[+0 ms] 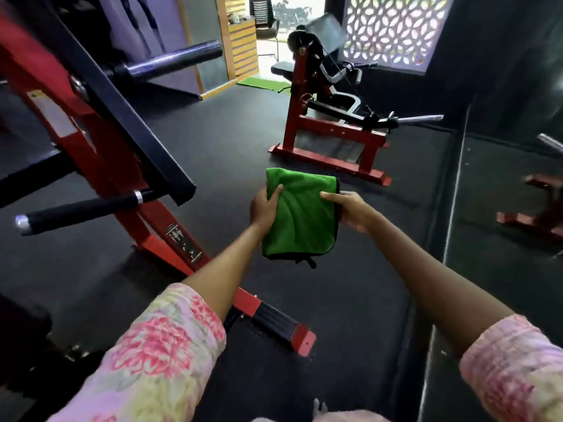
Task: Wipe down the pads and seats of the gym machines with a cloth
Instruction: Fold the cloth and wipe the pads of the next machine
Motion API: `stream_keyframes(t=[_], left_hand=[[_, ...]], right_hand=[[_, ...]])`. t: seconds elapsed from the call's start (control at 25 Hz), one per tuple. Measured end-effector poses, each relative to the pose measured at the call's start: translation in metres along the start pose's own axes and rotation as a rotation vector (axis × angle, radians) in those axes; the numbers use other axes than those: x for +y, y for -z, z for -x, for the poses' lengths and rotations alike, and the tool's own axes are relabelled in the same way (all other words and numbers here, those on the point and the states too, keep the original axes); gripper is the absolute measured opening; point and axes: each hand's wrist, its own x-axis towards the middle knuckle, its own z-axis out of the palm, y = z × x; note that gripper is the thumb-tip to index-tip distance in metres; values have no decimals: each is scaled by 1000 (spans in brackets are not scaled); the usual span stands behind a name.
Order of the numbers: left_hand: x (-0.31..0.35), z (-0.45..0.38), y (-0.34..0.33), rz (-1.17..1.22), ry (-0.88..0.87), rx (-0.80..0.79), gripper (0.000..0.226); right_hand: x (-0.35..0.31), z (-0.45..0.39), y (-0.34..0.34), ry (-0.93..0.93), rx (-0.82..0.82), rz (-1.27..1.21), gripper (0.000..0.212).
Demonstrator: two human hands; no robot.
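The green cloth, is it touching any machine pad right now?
No, the green cloth hangs between the left hand and right hand, above the floor.

No legible text; only blurred pictogram plate (183, 243) on red machine frame (106, 166).

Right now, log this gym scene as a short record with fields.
cloth: green cloth, folded, held in the air between both hands
left hand: left hand grips the cloth's left edge
right hand: right hand pinches its right edge
nearest machine: red frame at left, black handle sticking out
far machine: red machine ahead, black pad
wiping: not under way
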Motion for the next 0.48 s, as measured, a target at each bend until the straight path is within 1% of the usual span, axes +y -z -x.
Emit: stream_keyframes(t=[0.08, 0.16, 0.24, 0.36, 0.48], left_hand=[[11, -19, -46, 42, -9, -56, 30], [23, -39, -93, 106, 7, -100, 26], [33, -55, -134, 163, 34, -113, 21], [39, -81, -183, 154, 18, -179, 25], [40, -116, -235, 88, -58, -277, 19]], right_hand=[[-8, -7, 39, 29, 90, 95, 16], [-16, -17, 79, 101, 227, 74, 17], [-21, -30, 115, 137, 321, 38, 21], [-23, -54, 159, 155, 403, 34, 28], [-25, -86, 203, 162, 453, 16, 28]])
